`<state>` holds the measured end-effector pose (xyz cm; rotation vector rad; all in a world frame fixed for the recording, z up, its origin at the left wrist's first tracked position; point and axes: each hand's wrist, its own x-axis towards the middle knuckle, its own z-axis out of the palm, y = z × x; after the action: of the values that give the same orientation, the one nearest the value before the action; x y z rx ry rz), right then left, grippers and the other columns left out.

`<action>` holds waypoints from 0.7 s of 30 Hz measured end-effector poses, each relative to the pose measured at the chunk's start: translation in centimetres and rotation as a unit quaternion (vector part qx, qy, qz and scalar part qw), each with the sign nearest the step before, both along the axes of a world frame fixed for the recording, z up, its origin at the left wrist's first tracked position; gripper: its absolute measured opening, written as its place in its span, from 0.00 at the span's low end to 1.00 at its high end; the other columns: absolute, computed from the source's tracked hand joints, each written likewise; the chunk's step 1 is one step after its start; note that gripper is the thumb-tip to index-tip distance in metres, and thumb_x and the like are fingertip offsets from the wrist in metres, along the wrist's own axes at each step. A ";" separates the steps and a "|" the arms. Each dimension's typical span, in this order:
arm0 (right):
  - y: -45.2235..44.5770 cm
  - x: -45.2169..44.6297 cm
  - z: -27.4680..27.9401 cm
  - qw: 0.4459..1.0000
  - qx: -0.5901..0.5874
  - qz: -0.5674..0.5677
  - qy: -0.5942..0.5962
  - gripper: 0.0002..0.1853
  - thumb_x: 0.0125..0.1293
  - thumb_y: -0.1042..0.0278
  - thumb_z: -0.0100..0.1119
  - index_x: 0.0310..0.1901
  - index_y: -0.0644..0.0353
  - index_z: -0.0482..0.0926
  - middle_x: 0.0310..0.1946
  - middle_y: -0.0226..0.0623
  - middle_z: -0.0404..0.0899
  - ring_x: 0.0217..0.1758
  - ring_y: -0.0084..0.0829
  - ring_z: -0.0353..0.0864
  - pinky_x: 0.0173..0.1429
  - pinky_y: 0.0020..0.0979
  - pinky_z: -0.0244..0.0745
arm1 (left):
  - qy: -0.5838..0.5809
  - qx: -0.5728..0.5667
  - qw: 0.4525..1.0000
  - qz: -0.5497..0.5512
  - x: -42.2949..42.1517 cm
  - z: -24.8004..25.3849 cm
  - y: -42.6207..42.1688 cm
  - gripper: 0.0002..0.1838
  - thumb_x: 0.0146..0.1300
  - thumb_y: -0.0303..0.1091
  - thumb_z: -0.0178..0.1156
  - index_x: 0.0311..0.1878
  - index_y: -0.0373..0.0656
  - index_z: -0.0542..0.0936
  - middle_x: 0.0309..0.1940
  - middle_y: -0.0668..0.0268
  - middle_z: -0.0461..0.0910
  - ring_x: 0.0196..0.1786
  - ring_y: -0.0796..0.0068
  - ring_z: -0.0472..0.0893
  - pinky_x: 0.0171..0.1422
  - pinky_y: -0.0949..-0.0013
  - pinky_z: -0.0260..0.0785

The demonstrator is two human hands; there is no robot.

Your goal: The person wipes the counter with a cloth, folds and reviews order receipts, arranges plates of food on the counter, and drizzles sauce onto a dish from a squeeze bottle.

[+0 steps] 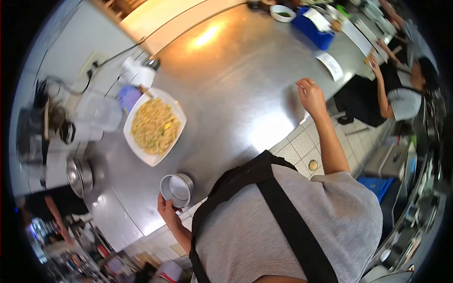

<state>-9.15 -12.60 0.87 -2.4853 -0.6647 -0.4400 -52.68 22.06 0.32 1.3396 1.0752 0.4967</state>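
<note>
My left hand point(169, 211), at the near edge of the steel counter, has its fingers closed on the rim of a round metal tin point(190, 182). The tin's mouth faces up towards me, and I see no food inside. Beyond it stands a white square bowl point(151, 162) of fried rice or noodles point(155, 126) with bits of egg and green; a handle point(145, 90) sticks out at its far side. My right hand point(311, 98) hovers over the counter's near edge on the right, fingers curled in. Whether it pinches something small I cannot make out.
Steel bowls point(79, 175) and a clear plastic container point(101, 112) sit at the left. A purple cloth point(128, 97) lies behind the food. At the right are a blue box point(312, 29), a paper slip point(330, 66) and a co-worker point(377, 94); another person's arm point(57, 217) shows lower left.
</note>
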 end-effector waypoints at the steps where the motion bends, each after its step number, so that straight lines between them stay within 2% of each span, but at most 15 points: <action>1: -0.9 0.2 -0.7 1.000 0.012 -0.028 -0.009 0.07 0.59 0.68 0.56 0.37 0.60 0.79 0.39 0.43 0.79 0.41 0.45 0.79 0.45 0.41 0.73 | -0.008 -0.004 1.000 -0.024 1.5 0.3 -1.1 0.25 0.51 0.23 0.46 0.56 0.35 0.70 0.30 0.66 0.76 0.17 0.82 0.70 0.14 0.78 0.61; 2: -1.5 0.3 -1.5 0.998 0.023 -0.056 -0.022 0.09 0.59 0.67 0.56 0.38 0.61 0.79 0.41 0.46 0.79 0.43 0.46 0.79 0.46 0.41 0.73 | -0.014 -0.014 0.998 -0.054 3.2 0.5 -1.9 0.25 0.51 0.23 0.46 0.57 0.36 0.71 0.30 0.66 0.77 0.18 0.82 0.71 0.15 0.78 0.62; 3: -1.7 0.2 -3.2 0.995 -0.038 -0.087 -0.030 0.13 0.60 0.62 0.54 0.42 0.61 0.78 0.43 0.50 0.77 0.45 0.46 0.78 0.48 0.42 0.72 | -0.016 -0.019 0.996 -0.087 4.9 0.9 -2.7 0.25 0.51 0.23 0.46 0.57 0.36 0.70 0.30 0.65 0.77 0.19 0.81 0.72 0.15 0.78 0.62; 4: -1.8 -0.4 -2.9 0.994 -0.020 -0.040 0.097 0.17 0.62 0.56 0.52 0.45 0.58 0.77 0.47 0.49 0.76 0.50 0.46 0.76 0.53 0.42 0.69 | -0.019 -0.023 0.992 -0.120 6.7 1.3 -3.4 0.26 0.51 0.23 0.46 0.57 0.36 0.70 0.31 0.65 0.77 0.19 0.81 0.72 0.15 0.78 0.63; 5: -1.2 -1.4 -3.9 0.990 -0.130 -0.036 0.035 0.20 0.62 0.52 0.51 0.49 0.56 0.76 0.52 0.48 0.72 0.56 0.45 0.71 0.58 0.45 0.65 | -0.017 -0.027 0.988 -0.152 8.2 1.8 -4.0 0.26 0.51 0.23 0.46 0.57 0.36 0.70 0.31 0.65 0.77 0.19 0.81 0.72 0.15 0.78 0.63; 6: -0.6 -2.4 -6.0 0.989 -0.147 -0.024 -0.018 0.22 0.63 0.49 0.50 0.53 0.54 0.74 0.56 0.46 0.69 0.61 0.45 0.65 0.62 0.48 0.59 | -0.019 -0.022 0.986 -0.163 9.8 2.0 -4.8 0.27 0.51 0.22 0.47 0.59 0.36 0.69 0.32 0.64 0.77 0.20 0.80 0.73 0.15 0.78 0.64; 7: -0.1 -4.3 -5.3 0.988 -0.154 -0.001 -0.016 0.24 0.63 0.48 0.50 0.56 0.53 0.72 0.59 0.46 0.67 0.63 0.46 0.63 0.64 0.50 0.57 | -0.020 -0.018 0.982 -0.187 11.1 1.8 -5.3 0.28 0.51 0.22 0.47 0.59 0.36 0.69 0.32 0.64 0.77 0.20 0.80 0.73 0.16 0.78 0.64; 9: 0.1 -7.2 -6.2 0.990 -0.105 0.093 -0.031 0.24 0.62 0.47 0.51 0.54 0.54 0.75 0.59 0.45 0.68 0.65 0.47 0.62 0.66 0.51 0.55 | -0.020 -0.009 0.973 -0.230 13.3 1.4 -6.0 0.28 0.50 0.21 0.46 0.60 0.36 0.68 0.33 0.64 0.77 0.21 0.80 0.73 0.16 0.78 0.64; 10: -0.1 -8.9 -6.0 0.987 -0.092 0.132 -0.013 0.22 0.62 0.49 0.51 0.50 0.54 0.77 0.58 0.43 0.69 0.65 0.44 0.62 0.66 0.49 0.56 | -0.024 0.005 0.962 -0.272 14.2 1.6 -6.4 0.29 0.51 0.21 0.46 0.61 0.36 0.67 0.35 0.63 0.78 0.22 0.80 0.74 0.16 0.78 0.65; 12: -1.2 -11.7 -4.4 0.973 -0.059 0.218 0.047 0.19 0.62 0.51 0.52 0.48 0.53 0.79 0.55 0.41 0.73 0.59 0.41 0.70 0.61 0.42 0.64 | -0.021 -0.004 0.943 -0.331 16.1 1.9 -7.3 0.28 0.52 0.21 0.46 0.61 0.35 0.67 0.38 0.62 0.78 0.22 0.80 0.75 0.17 0.79 0.66; 15: -4.1 -16.6 -2.3 0.964 0.010 0.140 0.224 0.17 0.63 0.51 0.52 0.46 0.52 0.80 0.48 0.41 0.77 0.47 0.40 0.78 0.53 0.36 0.72 | -0.023 -0.020 0.906 -0.422 19.3 2.2 -10.0 0.27 0.53 0.19 0.46 0.61 0.35 0.67 0.39 0.61 0.78 0.23 0.80 0.75 0.17 0.79 0.66; 17: -6.1 -19.3 -3.5 0.944 0.159 0.078 0.277 0.18 0.65 0.51 0.51 0.50 0.51 0.78 0.45 0.40 0.78 0.41 0.37 0.80 0.47 0.34 0.74 | -0.024 -0.046 0.877 -0.477 21.0 2.1 -12.8 0.27 0.54 0.18 0.46 0.60 0.35 0.67 0.38 0.62 0.78 0.23 0.81 0.75 0.17 0.79 0.66; 18: -7.4 -20.8 -4.0 0.925 0.230 0.042 0.300 0.19 0.66 0.50 0.50 0.52 0.51 0.77 0.43 0.40 0.79 0.37 0.36 0.80 0.44 0.32 0.75 | -0.017 -0.046 0.852 -0.521 21.9 2.0 -14.3 0.27 0.54 0.17 0.46 0.61 0.35 0.67 0.36 0.61 0.79 0.20 0.81 0.74 0.17 0.79 0.66; 21: -11.1 -24.0 -1.9 0.782 0.401 -0.013 0.478 0.22 0.68 0.54 0.48 0.61 0.52 0.68 0.45 0.35 0.77 0.40 0.27 0.77 0.45 0.29 0.73 | 0.021 -0.010 0.767 -0.642 24.0 1.4 -19.9 0.27 0.55 0.17 0.46 0.62 0.34 0.66 0.35 0.61 0.79 0.18 0.81 0.73 0.18 0.78 0.65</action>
<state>-33.12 -23.67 -1.06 -1.5519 0.0241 0.4691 -28.72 2.13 1.74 1.7209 0.0001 -0.5832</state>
